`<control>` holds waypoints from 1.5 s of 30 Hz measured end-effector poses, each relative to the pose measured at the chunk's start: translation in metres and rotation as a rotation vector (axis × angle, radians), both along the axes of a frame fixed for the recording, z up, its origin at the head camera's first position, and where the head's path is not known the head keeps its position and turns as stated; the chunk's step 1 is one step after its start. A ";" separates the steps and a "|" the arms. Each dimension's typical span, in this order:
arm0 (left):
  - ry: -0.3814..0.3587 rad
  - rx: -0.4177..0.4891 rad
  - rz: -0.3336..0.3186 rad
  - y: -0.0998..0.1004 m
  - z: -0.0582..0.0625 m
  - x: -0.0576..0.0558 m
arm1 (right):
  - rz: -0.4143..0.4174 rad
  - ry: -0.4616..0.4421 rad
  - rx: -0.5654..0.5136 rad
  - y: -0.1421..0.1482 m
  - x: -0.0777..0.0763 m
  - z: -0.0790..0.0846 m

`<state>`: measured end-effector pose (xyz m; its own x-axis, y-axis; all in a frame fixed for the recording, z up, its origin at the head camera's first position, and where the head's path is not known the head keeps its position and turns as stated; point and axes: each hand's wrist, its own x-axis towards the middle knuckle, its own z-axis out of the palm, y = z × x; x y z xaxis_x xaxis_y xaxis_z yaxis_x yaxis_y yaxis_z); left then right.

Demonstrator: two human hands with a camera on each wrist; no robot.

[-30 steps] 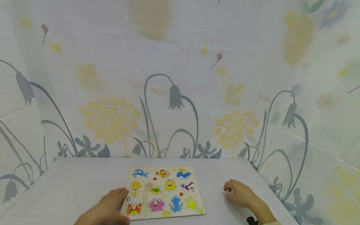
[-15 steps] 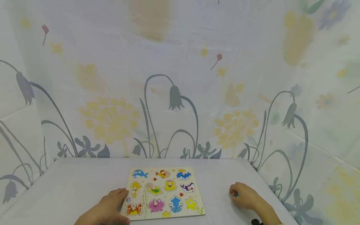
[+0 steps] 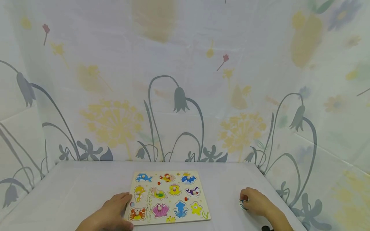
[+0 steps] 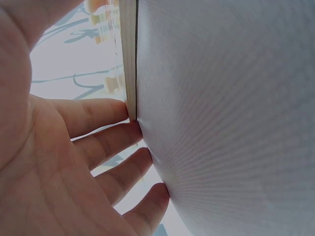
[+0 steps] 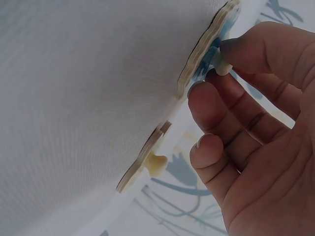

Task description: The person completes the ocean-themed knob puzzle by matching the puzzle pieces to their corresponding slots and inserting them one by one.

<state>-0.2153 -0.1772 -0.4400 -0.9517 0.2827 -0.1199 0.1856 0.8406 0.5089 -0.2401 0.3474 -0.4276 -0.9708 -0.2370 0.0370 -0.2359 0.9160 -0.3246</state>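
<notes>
A wooden peg puzzle board (image 3: 202,205) with sea animals lies mid-table; several figures carry small knobs. My left hand (image 3: 107,213) rests at its left edge with fingers spread and fairly straight. In the left wrist view, the index fingertip touches the edge of the board (image 4: 129,59). My right hand (image 3: 254,202), right of the board, pinches the knob of a blue-and-white puzzle piece (image 3: 243,206). Seen from the right wrist, the thumb and a finger meet at that piece's knob (image 5: 222,65). Whether the piece touches the table cannot be told.
A second puzzle piece (image 5: 142,160) with a pale knob lies on the table near the right hand. At the bottom of the head view, a dark round thing (image 3: 266,228) shows beside the right wrist. Flower-printed cloth (image 3: 179,80) stands behind the white table (image 3: 72,189).
My right hand has moved right and slightly toward me, and its fingers have closed. The blue-and-white piece now shows more clearly beneath the fingertips. My left hand and the board have stayed put.
</notes>
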 end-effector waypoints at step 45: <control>0.019 -0.008 0.000 -0.001 -0.002 0.001 | 0.323 0.088 0.052 -0.114 -0.019 0.009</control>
<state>-0.2147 -0.1782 -0.4420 -0.9536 0.2822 -0.1045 0.1954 0.8447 0.4983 -0.2590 0.2338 -0.4183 -0.8388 -0.5357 0.0969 -0.5418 0.8041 -0.2448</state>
